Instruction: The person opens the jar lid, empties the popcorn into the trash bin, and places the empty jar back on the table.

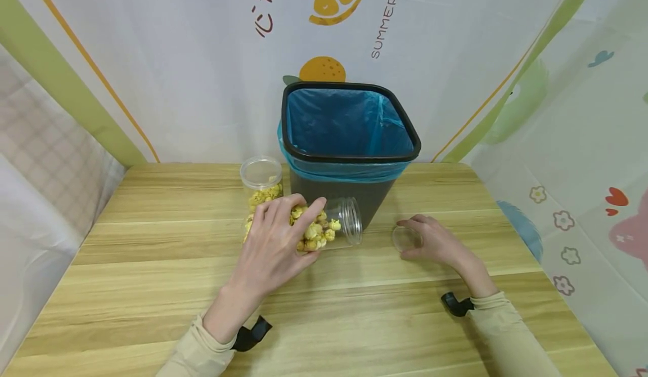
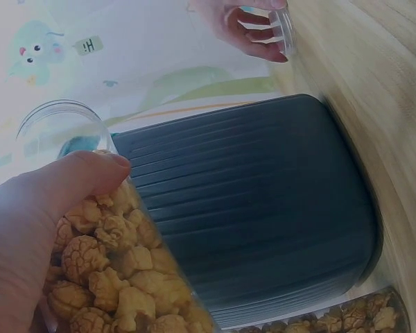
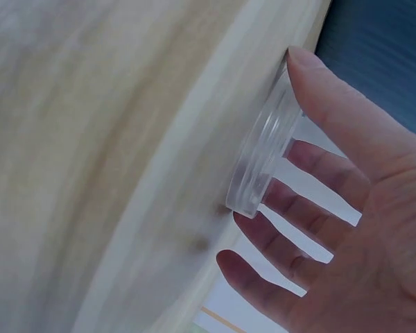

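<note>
My left hand (image 1: pixel 270 250) grips a clear plastic jar (image 1: pixel 350 223) of caramel popcorn (image 2: pixel 118 270). The jar is tipped onto its side in front of the bin, its uncovered mouth pointing right. In the left wrist view the thumb lies across the jar wall near the neck, and popcorn fills the part below. Over to the right, my right hand (image 1: pixel 437 243) holds a round clear lid (image 3: pixel 267 142) by its edge, thumb on one side and fingertips on the other. The lid is right at the tabletop.
A dark bin (image 2: pixel 249 208) with a black rim (image 1: pixel 349 158) and blue liner (image 1: pixel 324 121) stands at the back middle of the wooden table (image 1: pixel 167 275). Another popcorn jar (image 1: pixel 260 177) stands upright to its left, partly behind my left hand. Printed curtains (image 1: pixel 202 73) hang behind and beside the table.
</note>
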A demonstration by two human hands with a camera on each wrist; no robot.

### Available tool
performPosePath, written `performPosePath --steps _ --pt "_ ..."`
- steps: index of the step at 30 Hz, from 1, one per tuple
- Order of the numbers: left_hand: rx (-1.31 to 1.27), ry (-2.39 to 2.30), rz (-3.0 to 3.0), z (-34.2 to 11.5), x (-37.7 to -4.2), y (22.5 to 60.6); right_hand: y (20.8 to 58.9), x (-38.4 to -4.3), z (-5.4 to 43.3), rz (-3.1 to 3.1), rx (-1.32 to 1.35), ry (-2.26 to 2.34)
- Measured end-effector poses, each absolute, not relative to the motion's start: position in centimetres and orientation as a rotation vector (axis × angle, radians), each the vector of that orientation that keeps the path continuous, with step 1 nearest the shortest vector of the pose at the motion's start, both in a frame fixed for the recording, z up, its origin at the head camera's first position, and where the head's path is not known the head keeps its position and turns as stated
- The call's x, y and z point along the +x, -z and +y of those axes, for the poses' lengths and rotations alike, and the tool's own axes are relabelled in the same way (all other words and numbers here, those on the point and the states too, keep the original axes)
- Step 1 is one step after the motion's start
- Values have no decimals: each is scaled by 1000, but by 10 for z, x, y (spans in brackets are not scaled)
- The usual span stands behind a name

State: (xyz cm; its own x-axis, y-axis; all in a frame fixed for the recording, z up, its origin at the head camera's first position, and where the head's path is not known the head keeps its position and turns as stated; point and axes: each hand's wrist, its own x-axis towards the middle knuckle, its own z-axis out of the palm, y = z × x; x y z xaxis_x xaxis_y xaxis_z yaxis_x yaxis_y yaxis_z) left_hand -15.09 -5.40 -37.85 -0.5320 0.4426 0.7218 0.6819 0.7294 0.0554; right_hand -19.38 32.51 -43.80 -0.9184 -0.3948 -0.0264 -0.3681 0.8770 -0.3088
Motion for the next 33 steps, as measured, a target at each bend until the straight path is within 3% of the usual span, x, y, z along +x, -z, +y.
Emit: performPosePath --steps 10,33 --pt "-841 435 -2211 -54 -150 379 440 -193 326 2965 -580 491" --pt "-843 442 -2191 -54 -148 376 415 -199 312 2941 -465 1037"
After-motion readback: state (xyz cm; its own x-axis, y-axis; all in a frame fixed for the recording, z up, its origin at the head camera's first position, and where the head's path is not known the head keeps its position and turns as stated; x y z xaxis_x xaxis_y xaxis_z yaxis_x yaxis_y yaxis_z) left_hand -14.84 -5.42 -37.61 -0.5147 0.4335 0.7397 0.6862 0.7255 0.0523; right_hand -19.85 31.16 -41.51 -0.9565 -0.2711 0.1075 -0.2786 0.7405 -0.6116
